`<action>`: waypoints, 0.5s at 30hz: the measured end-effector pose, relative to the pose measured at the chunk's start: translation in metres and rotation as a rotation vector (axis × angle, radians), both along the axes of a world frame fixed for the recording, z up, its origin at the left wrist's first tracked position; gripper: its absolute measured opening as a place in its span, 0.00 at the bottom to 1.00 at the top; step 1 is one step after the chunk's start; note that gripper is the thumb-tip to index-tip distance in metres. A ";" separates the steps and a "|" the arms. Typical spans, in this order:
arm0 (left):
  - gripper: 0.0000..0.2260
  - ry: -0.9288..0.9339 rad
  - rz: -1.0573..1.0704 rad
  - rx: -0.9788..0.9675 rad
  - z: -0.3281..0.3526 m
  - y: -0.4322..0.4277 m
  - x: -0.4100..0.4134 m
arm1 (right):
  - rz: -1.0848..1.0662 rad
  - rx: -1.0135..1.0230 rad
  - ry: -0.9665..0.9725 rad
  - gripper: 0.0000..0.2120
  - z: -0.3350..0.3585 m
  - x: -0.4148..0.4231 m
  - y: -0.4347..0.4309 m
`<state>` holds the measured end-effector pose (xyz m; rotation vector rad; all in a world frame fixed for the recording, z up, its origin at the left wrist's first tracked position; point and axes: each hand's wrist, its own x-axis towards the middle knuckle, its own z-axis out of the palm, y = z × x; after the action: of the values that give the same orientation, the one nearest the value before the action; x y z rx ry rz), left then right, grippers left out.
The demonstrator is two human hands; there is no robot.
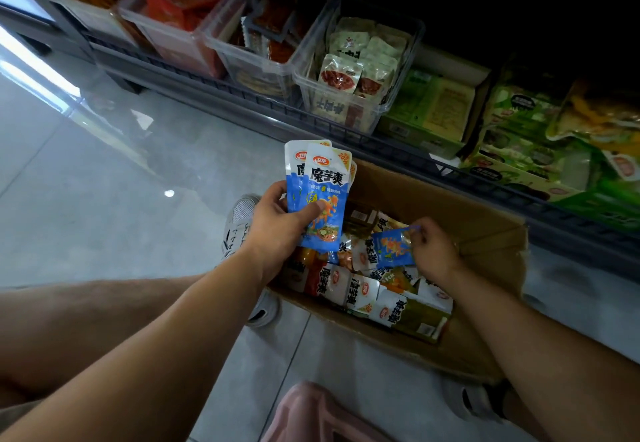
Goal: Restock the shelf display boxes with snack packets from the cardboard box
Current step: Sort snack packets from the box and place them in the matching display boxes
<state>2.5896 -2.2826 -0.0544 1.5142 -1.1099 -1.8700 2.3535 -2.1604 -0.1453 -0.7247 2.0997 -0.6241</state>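
Observation:
My left hand (278,223) grips a small stack of blue snack packets (320,185), held upright above the left end of the cardboard box (485,220). My right hand (433,251) pinches one more blue packet (391,247) by its edge, just over the heap of mixed packets (367,289) inside the box. On the low shelf behind stand clear plastic display boxes (356,71) with snacks in them and green cardboard display boxes (433,109) to their right.
The box sits on a grey tiled floor (104,182) in front of the dark shelf rail (242,95). My shoes (239,223) and knees flank the box. More clear bins with red packets (180,1) fill the shelf's left part.

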 end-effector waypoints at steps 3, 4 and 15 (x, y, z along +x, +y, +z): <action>0.18 -0.006 -0.010 -0.001 0.003 0.001 0.000 | -0.024 0.000 -0.123 0.04 0.036 -0.009 0.001; 0.17 0.000 -0.009 0.000 0.004 0.001 0.000 | -0.041 -0.013 -0.145 0.04 0.049 -0.012 0.001; 0.17 0.103 -0.055 -0.020 0.038 0.021 -0.020 | -0.549 -0.411 -0.341 0.21 0.163 -0.016 0.010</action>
<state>2.5693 -2.2620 -0.0164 1.3734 -1.1301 -1.9439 2.3375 -2.1506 0.0174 -0.2130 1.8592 -1.4038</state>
